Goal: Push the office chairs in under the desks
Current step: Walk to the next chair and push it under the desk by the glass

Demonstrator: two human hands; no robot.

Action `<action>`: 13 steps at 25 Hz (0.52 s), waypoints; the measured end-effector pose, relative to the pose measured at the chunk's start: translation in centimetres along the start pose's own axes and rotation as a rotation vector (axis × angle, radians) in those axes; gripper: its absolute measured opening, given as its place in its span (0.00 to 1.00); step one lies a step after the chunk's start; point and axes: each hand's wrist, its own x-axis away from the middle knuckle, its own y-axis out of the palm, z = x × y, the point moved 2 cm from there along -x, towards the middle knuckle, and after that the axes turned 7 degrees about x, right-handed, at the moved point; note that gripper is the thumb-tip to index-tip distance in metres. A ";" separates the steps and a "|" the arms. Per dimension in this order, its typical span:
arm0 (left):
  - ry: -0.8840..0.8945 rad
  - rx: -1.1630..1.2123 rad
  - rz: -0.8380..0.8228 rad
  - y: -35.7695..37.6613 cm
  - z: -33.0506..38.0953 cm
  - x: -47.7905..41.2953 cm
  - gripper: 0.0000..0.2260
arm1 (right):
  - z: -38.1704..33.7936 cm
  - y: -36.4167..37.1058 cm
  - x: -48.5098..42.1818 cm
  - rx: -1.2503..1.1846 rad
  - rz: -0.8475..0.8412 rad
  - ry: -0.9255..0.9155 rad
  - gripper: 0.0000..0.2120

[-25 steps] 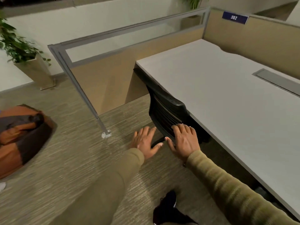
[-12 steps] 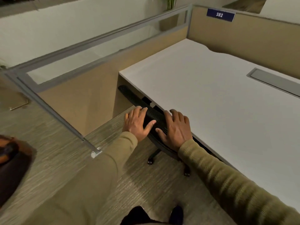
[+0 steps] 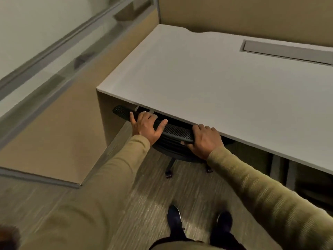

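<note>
A black mesh-backed office chair (image 3: 175, 131) stands at the front edge of the white desk (image 3: 225, 83), its seat hidden beneath the top. Only the top rail of the backrest, part of the back and two castors show. My left hand (image 3: 146, 126) lies over the left part of the backrest rail, fingers wrapped over it, thumb spread. My right hand (image 3: 204, 139) grips the right end of the same rail, close under the desk's edge.
A tan partition with a glass strip (image 3: 59, 98) runs along the left and ends near my left arm. A grey cable flap (image 3: 286, 52) is set in the desk at the far right. Desk legs (image 3: 275, 166) stand at the right. My shoes (image 3: 174, 219) are on carpet.
I have stepped closer and the chair has rolled further in under the desk. Both hands have spread apart along the backrest rail and now grip it. The view has tilted down.
</note>
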 end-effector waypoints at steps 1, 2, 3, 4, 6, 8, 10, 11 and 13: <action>0.019 0.009 0.004 0.2 0.0 0.2 0.31 | 0.0 0.1 0.4 -0.015 -0.002 0.018 0.30; 0.039 0.017 0.022 0.2 0.0 0.6 0.29 | -0.1 0.3 0.9 -0.023 0.001 0.035 0.30; 0.060 0.024 0.043 0.2 0.1 1.1 0.28 | -0.3 0.4 1.4 -0.022 0.003 0.053 0.30; 0.077 0.029 0.058 0.2 0.3 1.6 0.28 | -0.5 0.5 2.0 -0.016 0.005 0.069 0.30; 0.095 0.030 0.063 0.2 0.6 2.5 0.28 | -0.8 0.5 3.3 -0.008 0.009 0.099 0.29; 0.112 0.033 0.068 0.1 1.1 3.6 0.28 | -0.9 0.4 4.9 -0.015 0.013 0.123 0.29; 0.131 0.041 0.081 0.0 1.7 4.8 0.27 | -1.1 0.5 6.7 -0.014 0.019 0.134 0.29; 0.138 0.042 0.082 -0.1 2.1 5.6 0.28 | -1.1 0.6 7.7 -0.017 0.019 0.139 0.29; 0.150 0.045 0.074 -0.1 2.9 7.4 0.27 | -1.0 1.0 9.9 -0.035 0.020 0.147 0.28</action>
